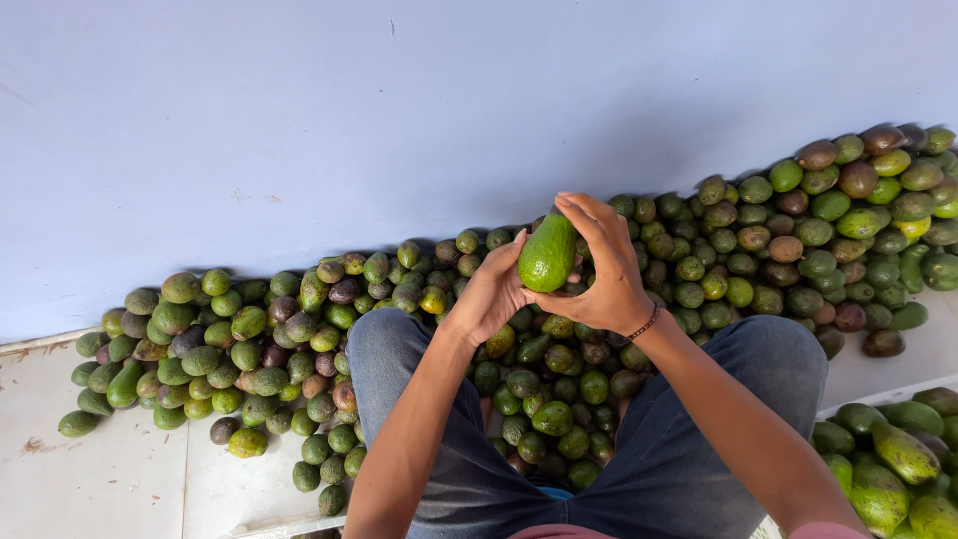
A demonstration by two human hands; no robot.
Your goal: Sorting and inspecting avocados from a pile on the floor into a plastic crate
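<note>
Avocado (547,255), a big green one, sits up high between both hands, raised above the heap and standing nearly upright with its narrow end pointing toward the wall. Left hand (491,292) cups it from the left, fingers curled shut against its side, so that grip is closed on the fruit. Right hand (602,268) wraps over the top and right side, fingertips (569,205) arched over the narrow end, and that grip is closed on the same fruit too; a dark bead bracelet (644,325) rings the wrist. Below, the person's knees in dark blue jeans (399,349) spread wide on the white tiled floor (120,479), with more fruit lying between the legs. A long pile of avocados (249,339) runs along the foot of the pale blue wall (399,110), mostly green, some brown or purple, climbing thicker toward the right edge. At the lower right corner, a separate batch of larger green avocados (898,459) lies behind a white rim (878,397).
</note>
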